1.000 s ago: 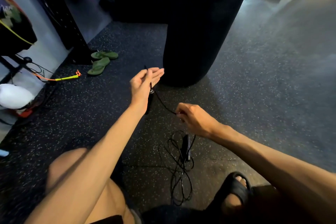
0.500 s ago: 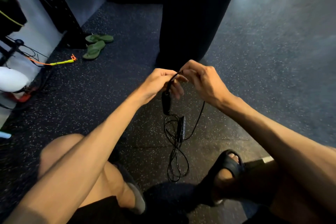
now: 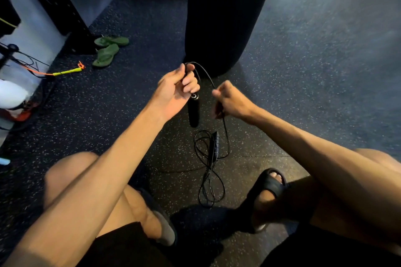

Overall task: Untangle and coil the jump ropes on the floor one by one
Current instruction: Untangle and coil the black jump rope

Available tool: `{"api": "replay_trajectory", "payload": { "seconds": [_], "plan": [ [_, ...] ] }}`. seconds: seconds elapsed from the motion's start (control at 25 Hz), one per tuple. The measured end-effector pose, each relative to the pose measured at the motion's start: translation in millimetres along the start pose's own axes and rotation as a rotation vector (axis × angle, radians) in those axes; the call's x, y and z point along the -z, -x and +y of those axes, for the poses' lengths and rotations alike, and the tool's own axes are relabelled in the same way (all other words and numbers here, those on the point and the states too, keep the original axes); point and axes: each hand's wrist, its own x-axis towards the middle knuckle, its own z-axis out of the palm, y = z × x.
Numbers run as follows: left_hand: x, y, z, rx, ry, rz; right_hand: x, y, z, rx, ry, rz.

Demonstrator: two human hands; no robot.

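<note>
While left hand (image 3: pixel 175 91) is clasping rope (image 3: pixel 206 72) above its hanging handle (image 3: pixel 193 112) and right hand (image 3: pixel 230 102) is pinching it lower, slack (image 3: pixel 209 169) is lying snarled on floor (image 3: pixel 303 71), risking knots if yanked.

Bare left forearm (image 3: pixel 112 158) and right forearm (image 3: pixel 314 147) behind the fingers (image 3: pixel 191 84). Black shorts (image 3: pixel 121 243) well below fingers. Black open-toe slide sandal (image 3: pixel 269 184) on right foot; grey-soled sandal (image 3: pixel 165 227) on left.
</note>
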Motion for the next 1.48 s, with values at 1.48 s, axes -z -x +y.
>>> {"api": "replay_trajectory", "payload": {
  "seconds": [1.48],
  "plan": [
    [9,-17,-1,-0.021,0.1,0.136,-2,-13,23,-0.148,-0.055,-0.175]
  ]
}}
